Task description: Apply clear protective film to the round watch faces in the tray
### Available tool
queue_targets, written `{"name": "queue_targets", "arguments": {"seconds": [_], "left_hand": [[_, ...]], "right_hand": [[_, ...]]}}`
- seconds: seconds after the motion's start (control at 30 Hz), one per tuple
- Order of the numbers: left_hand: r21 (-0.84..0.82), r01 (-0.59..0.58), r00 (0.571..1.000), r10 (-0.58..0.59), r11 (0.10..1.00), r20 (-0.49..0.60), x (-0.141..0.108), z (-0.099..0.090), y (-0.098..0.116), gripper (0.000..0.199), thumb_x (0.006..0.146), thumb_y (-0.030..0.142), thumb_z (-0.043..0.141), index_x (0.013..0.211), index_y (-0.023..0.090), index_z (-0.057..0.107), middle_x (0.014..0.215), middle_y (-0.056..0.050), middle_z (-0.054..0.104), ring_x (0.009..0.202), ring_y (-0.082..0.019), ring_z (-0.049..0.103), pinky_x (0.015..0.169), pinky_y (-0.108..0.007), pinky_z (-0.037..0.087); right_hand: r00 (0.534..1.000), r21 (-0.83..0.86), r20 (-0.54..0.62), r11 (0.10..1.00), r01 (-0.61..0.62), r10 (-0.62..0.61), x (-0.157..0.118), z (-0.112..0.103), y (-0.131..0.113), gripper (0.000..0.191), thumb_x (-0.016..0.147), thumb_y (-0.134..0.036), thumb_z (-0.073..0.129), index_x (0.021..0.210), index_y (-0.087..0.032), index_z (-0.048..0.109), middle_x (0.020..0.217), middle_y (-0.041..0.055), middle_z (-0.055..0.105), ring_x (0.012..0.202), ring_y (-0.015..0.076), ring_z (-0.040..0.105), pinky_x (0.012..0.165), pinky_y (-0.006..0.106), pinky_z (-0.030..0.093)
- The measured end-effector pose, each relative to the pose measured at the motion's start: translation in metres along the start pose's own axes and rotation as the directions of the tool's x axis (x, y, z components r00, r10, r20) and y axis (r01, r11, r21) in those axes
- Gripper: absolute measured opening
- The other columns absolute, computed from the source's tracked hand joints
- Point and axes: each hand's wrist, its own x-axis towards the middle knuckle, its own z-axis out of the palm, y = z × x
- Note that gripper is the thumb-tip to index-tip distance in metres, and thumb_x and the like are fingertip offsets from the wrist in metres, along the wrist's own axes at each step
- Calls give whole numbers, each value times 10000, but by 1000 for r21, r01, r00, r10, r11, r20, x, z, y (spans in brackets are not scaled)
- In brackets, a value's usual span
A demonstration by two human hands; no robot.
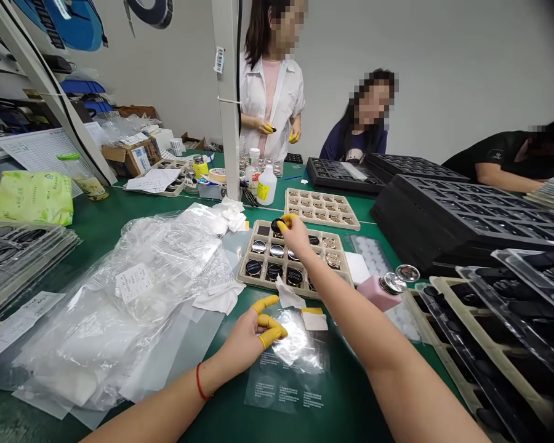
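My right hand (297, 237), with yellow finger cots on, pinches a round black watch head (277, 227) at the back of a beige compartment tray (244, 269). The tray holds several round watch heads, some with dark faces bearing white print, some with silvery faces. My left hand (253, 329) is held above the table with its yellow-cotted fingers apart and nothing between them. Below and beside it lies a clear film sheet (284, 394) with white printed text. A white cloth (290, 294) rests against the tray's front edge, near a small white and yellow pad (314, 320).
Crumpled clear plastic bags (101, 320) cover the left side. A pink pump bottle (378, 292) stands right of the tray, near stacked trays (471, 332) and black foam trays (397, 227). Another beige tray (357, 223) lies behind. Three people are across the table.
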Motion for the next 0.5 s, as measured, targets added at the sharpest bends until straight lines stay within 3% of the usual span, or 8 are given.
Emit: {"name": "queue_targets", "arguments": {"seconds": [0.13,0.23,0.37,0.43,0.5], "left_hand": [[23,26,999,-27,999,21,-1,2,1,549,782,296,624,1272,126,441,901,-93,699,865,-215,642,871,-368,458],[14,39,999,-39,999,25,1,3,-2,550,785,299,611,1266,97,435,856,-96,703,859,-215,643,872,-368,455],[24,72,996,-73,997,47,2,5,-2,551,790,325,597,1259,88,432,842,-96,703,855,-216,645,877,-371,455],[36,81,994,-83,996,66,1,6,-1,543,794,352,591,1249,95,444,867,-98,702,869,-216,644,882,-368,455],[52,72,995,-75,996,70,0,7,0,543,794,381,589,1241,104,453,881,-97,700,888,-217,641,894,-364,449]], "right_hand": [[1000,-142,27,990,2,2,39,34,-2,269,871,-234,455,1081,-180,615,990,82,644,903,194,570,782,302,442],[1000,-270,28,963,16,-8,41,35,4,260,861,-218,478,1051,-230,653,1099,79,608,1058,214,512,881,305,403],[993,-449,-47,885,-121,112,32,-11,35,291,887,-246,449,1103,-178,631,1165,144,553,1149,267,454,936,367,372],[968,-525,-109,814,-249,225,26,-40,57,282,879,-227,474,1075,-95,628,1163,203,538,1171,313,434,942,424,369],[929,-571,-156,737,-361,335,21,-61,79,274,874,-238,515,1079,-81,607,1187,193,530,1169,307,446,939,454,386]]}}
